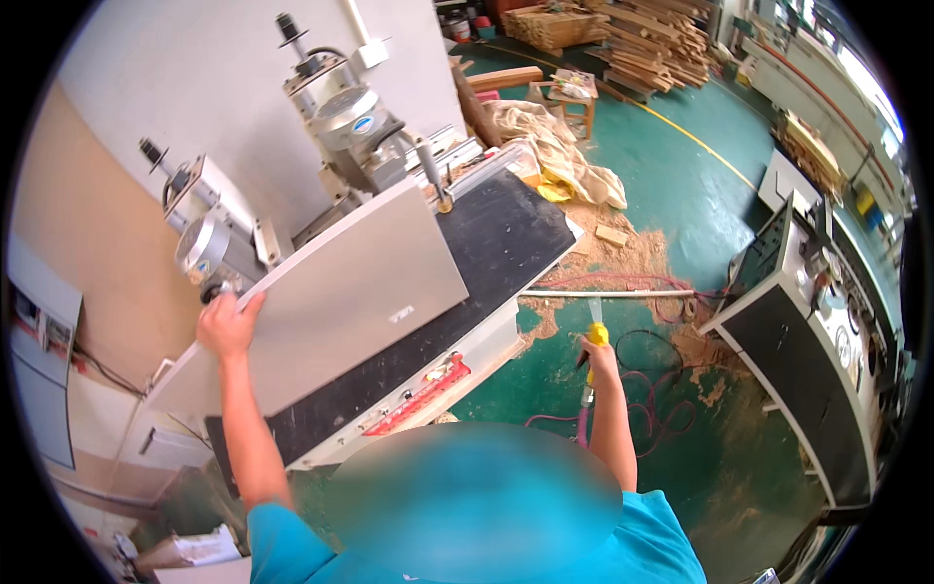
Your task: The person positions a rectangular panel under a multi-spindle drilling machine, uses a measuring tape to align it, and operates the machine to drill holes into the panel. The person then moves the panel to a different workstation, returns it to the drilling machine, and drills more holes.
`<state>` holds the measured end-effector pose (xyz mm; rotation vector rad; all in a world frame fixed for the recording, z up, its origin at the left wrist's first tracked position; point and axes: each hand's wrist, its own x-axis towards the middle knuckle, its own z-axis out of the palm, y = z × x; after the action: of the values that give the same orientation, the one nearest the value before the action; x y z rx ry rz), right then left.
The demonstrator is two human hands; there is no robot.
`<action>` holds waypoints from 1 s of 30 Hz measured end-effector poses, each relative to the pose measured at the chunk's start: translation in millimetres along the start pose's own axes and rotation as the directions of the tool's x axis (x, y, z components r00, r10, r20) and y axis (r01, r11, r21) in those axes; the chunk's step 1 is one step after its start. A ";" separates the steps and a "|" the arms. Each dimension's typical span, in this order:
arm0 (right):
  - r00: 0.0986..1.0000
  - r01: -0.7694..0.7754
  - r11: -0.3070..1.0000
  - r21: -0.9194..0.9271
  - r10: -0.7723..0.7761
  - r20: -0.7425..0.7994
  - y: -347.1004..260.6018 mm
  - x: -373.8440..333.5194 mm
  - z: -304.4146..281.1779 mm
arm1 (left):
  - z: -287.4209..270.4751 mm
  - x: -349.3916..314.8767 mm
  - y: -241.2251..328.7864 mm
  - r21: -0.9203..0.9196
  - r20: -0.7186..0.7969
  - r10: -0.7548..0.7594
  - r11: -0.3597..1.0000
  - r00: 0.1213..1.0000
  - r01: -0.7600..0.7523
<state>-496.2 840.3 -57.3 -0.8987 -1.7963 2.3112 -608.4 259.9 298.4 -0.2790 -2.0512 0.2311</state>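
My left hand is hooked over the upper edge of a grey metal cover panel, its thumb along the edge. The fingertips are partly hidden behind the panel, close to a silver motor. This panel stands tilted across the front of a woodworking machine with a black table. Out to the right, my right hand is closed around a yellow air blow gun. Its nozzle points away from me over the floor, and a pinkish hose runs down from the handle.
A second motor unit rises behind the panel. Sawdust and a small wood block lie on the green floor, beside a white pipe and loose hoses. A workbench stands right; stacked timber is far back.
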 end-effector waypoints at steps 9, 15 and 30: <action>0.890 -0.443 0.445 0.778 0.325 0.321 82.2 -87.6 141.4 | 50.7 27.5 7.8 -0.007 0.620 -0.289 0.928 0.730 0.373; 0.904 -0.278 0.683 0.675 0.424 -0.057 103.4 -90.2 99.5 | 178.1 -96.5 56.7 0.173 0.917 -0.350 0.782 0.193 0.599; 0.887 -0.440 0.895 -0.068 0.422 -0.189 58.7 -48.9 110.9 | 275.1 -231.7 89.7 -0.194 0.766 -0.133 0.885 0.628 0.424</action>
<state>-493.4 706.9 -75.6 -1.6093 -1.8109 2.2882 -734.3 264.9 -50.2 -0.0634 -2.9261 -0.3025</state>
